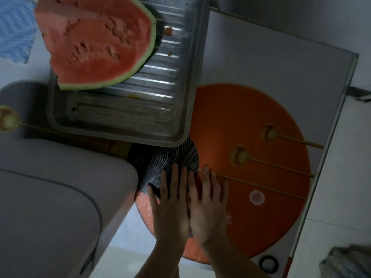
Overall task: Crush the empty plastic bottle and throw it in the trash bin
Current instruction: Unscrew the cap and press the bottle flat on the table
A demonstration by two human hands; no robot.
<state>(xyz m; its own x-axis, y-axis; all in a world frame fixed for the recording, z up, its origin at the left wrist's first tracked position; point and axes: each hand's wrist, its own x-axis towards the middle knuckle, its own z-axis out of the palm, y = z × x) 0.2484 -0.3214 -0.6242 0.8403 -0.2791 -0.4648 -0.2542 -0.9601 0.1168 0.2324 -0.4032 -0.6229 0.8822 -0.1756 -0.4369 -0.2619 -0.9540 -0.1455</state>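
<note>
Left hand (170, 199) and right hand (208, 205) side by side, flat, palms down, fingers stretched forward and close together, edges touching. Pressed over something at the near-left part of the orange mat (251, 121); only a sliver of clear plastic (228, 217) visible at the right hand's outer edge, likely the bottle, otherwise hidden beneath the palms, so cannot tell how flat. Left fingertips reaching onto a dark plate (160, 157) with white curved lines, itself half under the tray.

On the mat, just right of the right hand, a small clear cap (256, 198). Beyond it, three thin skewers (281, 167) running toward the table's right edge, two ending in round fruit balls (239, 155), the nearest skewer's end touching the right fingertips. Off the mat's near edge, a black ring (268, 263) on the white table (281, 63).

Further out, toward the far-left corner, a ribbed metal tray (160, 109) overlapping the mat's far-left rim, with a big cut watermelon (96, 45) lying in it. Left of the hands, a large grey rounded object (50, 197), close against the plate, blocking that side. Another skewered ball (7, 118) at the far left. Blue cloth (14, 29) at the top-left corner.
</note>
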